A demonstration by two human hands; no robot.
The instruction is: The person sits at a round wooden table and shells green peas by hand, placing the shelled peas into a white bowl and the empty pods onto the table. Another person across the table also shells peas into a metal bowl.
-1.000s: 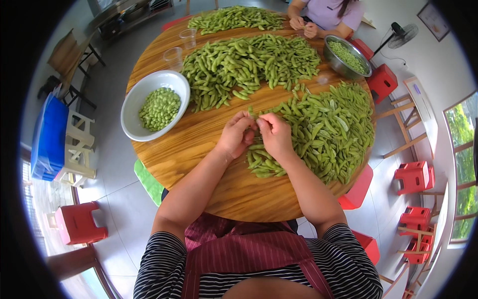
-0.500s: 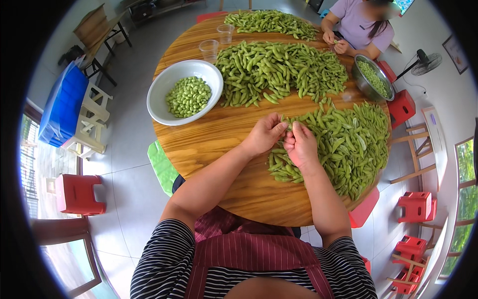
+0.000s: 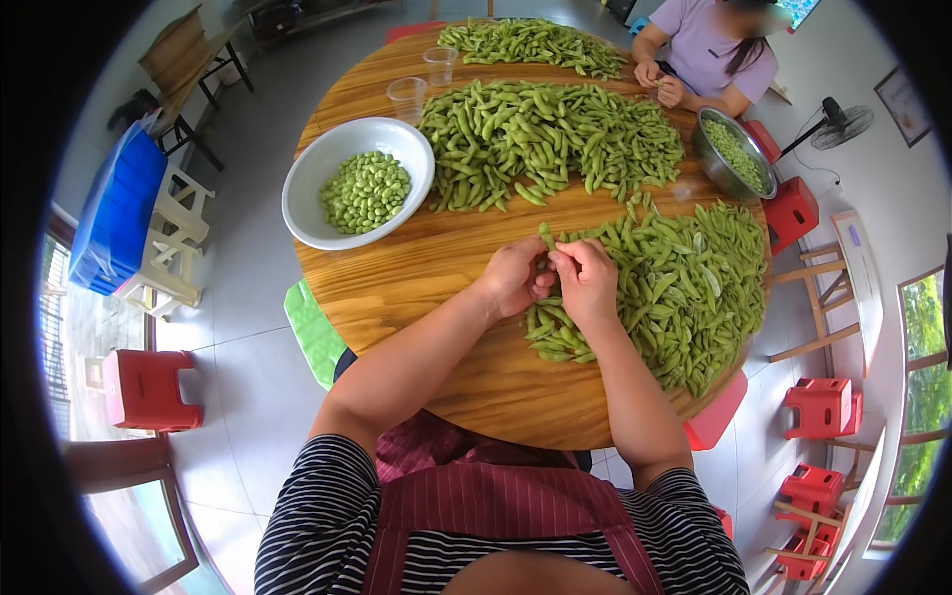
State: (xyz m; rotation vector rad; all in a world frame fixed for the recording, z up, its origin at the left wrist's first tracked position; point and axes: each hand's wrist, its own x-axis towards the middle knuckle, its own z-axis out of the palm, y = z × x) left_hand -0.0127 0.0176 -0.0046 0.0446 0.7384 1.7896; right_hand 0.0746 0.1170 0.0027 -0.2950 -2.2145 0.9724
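Over the table's near side, my left hand (image 3: 518,278) and my right hand (image 3: 587,282) meet with closed fingers. A green soybean pod (image 3: 546,236) pokes up between their fingertips, its lower part hidden by the fingers. Beside and partly under my right hand spreads a heap of pods and empty husks (image 3: 684,288). A larger heap of plump pods (image 3: 555,139) lies beyond my hands. To the left stands a white bowl (image 3: 297,213) with shelled green beans (image 3: 365,192) in it.
Two clear plastic cups (image 3: 407,99) stand behind the bowl on the round wooden table (image 3: 397,283). Across at the right sits a co-worker (image 3: 709,55), hands at a pod, near a metal bowl (image 3: 759,186) of beans. Red stools (image 3: 149,390) surround the table.
My hands have shifted: the fingers have turned inward, and the pod now sticks up between them. The whole view has slid slightly left. The bowls and heaps look the same.
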